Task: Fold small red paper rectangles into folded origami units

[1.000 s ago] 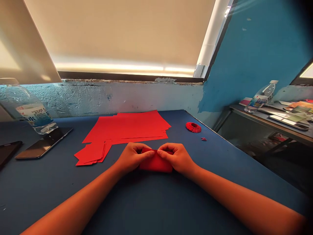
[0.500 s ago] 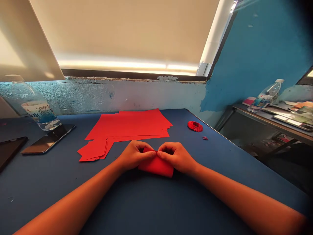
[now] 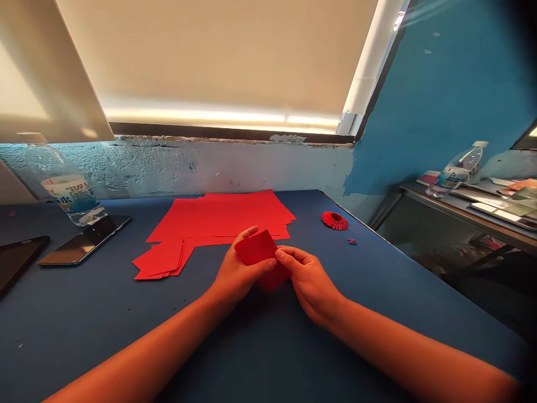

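Observation:
A folded sheet of red paper point(image 3: 257, 248) is held between both hands above the blue table. My left hand point(image 3: 240, 271) grips it from the left, thumb across the front and fingers behind. At the paper's right edge, my right hand point(image 3: 308, 277) pinches it between thumb and fingertips. One part of the paper stands up toward the top; a darker part hangs below my left thumb. Just beyond the hands lie large sheets of red paper point(image 3: 222, 215) in a stack, with smaller cut red pieces point(image 3: 161, 260) at their lower left.
A round red pleated paper piece point(image 3: 334, 220) and a small folded scrap point(image 3: 352, 242) lie at right. A phone point(image 3: 84, 240), a water bottle point(image 3: 71, 190) and a dark flat device point(image 3: 20, 260) are at left. Another bottle point(image 3: 457, 170) stands on the side desk point(image 3: 474, 210).
The red paper has been lifted and turned, so its fold now stands upright. My left fingers have opened out behind it, and my right hand has shifted to its right edge.

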A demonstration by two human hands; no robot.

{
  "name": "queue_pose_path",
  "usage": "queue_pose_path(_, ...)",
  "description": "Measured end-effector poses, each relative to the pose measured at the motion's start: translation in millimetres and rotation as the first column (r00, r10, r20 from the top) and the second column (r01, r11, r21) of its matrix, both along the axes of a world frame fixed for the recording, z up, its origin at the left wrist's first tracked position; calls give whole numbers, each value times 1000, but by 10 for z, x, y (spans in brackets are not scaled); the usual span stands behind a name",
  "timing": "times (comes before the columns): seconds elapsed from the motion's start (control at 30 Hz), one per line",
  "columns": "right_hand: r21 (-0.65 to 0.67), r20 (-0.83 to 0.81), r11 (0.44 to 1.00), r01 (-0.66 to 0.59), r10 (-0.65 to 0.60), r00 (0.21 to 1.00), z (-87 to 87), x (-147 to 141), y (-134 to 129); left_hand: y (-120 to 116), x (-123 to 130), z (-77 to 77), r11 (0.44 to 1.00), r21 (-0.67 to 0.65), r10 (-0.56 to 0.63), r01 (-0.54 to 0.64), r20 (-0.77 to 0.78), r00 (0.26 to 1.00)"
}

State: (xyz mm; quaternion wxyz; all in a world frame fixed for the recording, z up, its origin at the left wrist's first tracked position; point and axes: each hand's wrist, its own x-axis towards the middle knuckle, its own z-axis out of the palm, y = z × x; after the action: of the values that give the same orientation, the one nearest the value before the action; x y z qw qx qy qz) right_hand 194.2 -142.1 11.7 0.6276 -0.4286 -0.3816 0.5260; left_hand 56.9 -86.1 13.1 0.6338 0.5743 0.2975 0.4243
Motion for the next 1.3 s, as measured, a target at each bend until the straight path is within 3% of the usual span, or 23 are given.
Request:
queue_pose_path(0.17, -13, 33, 1000, 17, -17, 999, -21, -18, -9, 2, -4, -35, 998, -25, 66, -65, 19, 998)
queue_pose_path(0.3, -29, 59, 998, 47, -45, 997, -60, -15, -3, 10, -13, -30, 997, -53, 52, -50, 32, 998)
queue_pose_path(0.57, 10, 427, 1000, 21, -23, 904, -83, 106, 71, 21, -41, 4, 996, -82, 21, -24, -29, 999)
queue_pose_path(0.67, 32, 496, 999, -9, -8, 869, -84, 155, 105, 28, -40, 14, 995, -99, 28, -29, -13, 1000)
queue_pose_path(0.9, 6, 428, 1000, 2, -5, 904, -112, 170, 133, 139, -67, -101, 983, -168, -49, 69, 124, 991)
queue_pose_path(1.07, -14, 319, 999, 49, -42, 947, -134, 171, 145, 201, -70, -162, 982, -187, -10, 43, 172, 985)
queue_pose_path(1.3, 7, 307, 993, 119, -115, 945, -133, 202, 173, 285, -96, -187, 989, -147, 58, -34, 161, 985)
